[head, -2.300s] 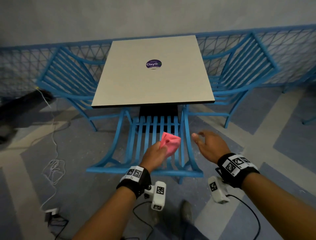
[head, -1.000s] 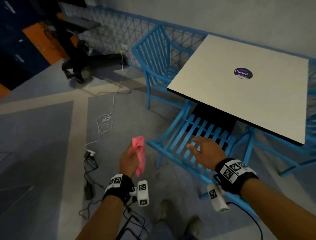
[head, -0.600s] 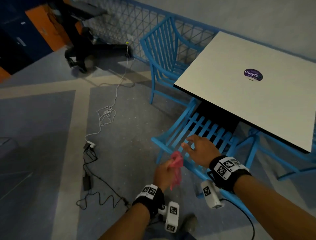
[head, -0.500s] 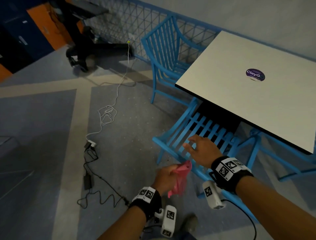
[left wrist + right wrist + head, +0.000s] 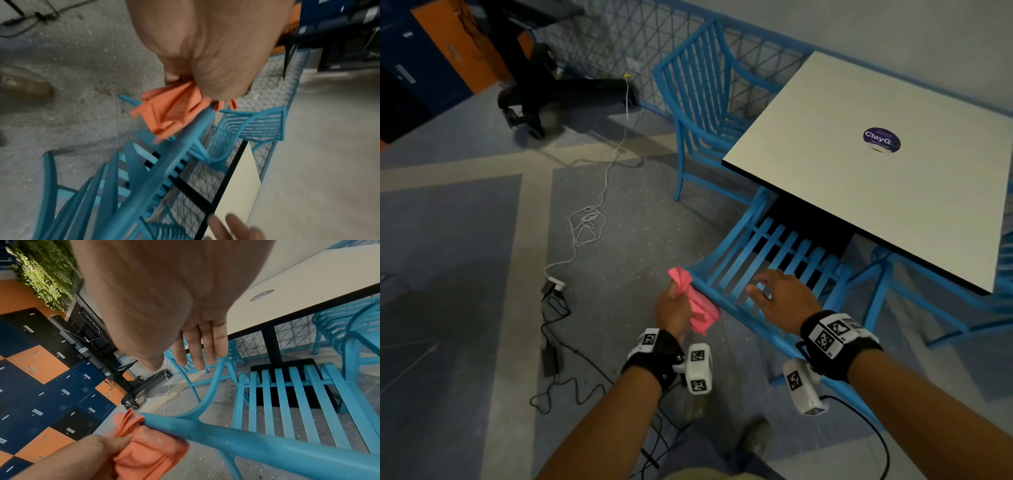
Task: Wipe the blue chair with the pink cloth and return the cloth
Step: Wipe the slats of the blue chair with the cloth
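My left hand (image 5: pixel 675 310) grips the bunched pink cloth (image 5: pixel 697 306) and holds it against the left end of the top rail of the blue chair (image 5: pixel 736 308). The chair is tucked under the table with its slatted back toward me. In the wrist views the cloth (image 5: pixel 172 112) (image 5: pixel 148 451) looks orange and wraps the rail's end (image 5: pixel 164 421). My right hand (image 5: pixel 777 298) hovers over the chair's back slats, fingers (image 5: pixel 197 350) straight and spread, holding nothing.
A white square table (image 5: pixel 876 178) stands over the chair. A second blue chair (image 5: pixel 705 102) is at its left side, another at the right edge. Cables and a power adapter (image 5: pixel 551 356) lie on the floor to my left. A black wheeled stand (image 5: pixel 558 92) is beyond.
My left hand brought the cloth from out at the left side down onto the chair's top rail end. My view swung left earlier; the right hand stayed above the slats.
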### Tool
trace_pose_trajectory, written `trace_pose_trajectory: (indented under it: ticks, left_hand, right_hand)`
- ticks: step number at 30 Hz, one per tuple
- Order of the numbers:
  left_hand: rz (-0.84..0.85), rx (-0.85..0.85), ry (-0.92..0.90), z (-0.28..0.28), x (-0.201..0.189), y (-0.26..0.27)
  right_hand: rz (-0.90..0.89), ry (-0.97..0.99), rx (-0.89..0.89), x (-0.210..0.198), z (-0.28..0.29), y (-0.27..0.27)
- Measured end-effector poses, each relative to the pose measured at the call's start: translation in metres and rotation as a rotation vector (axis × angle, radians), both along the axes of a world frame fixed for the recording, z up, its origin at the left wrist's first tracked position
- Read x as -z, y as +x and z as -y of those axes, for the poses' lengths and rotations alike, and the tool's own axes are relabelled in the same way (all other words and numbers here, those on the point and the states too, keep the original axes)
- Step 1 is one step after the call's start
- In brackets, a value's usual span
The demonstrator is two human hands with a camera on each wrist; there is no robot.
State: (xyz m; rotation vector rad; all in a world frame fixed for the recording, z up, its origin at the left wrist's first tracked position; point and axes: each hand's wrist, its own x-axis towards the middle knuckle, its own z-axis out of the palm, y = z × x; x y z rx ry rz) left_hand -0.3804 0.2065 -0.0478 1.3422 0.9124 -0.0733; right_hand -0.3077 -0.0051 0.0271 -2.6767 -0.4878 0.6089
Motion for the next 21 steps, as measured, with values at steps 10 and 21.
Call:
trace_pose_trajectory:
  ticks: [10, 21]
  left_hand:
    - [-0.172, 0.379, 0.117, 0.082, -0.005, -0.024]
    - [-0.189, 0.098, -0.044, -0.020, -0.011, -0.008]
  right_hand:
    - [0.006, -0.008, -0.003, 0.005, 0.009, -0.007]
    - [-0.034, -0.007, 0.040, 0.016, 0.030, -0.007]
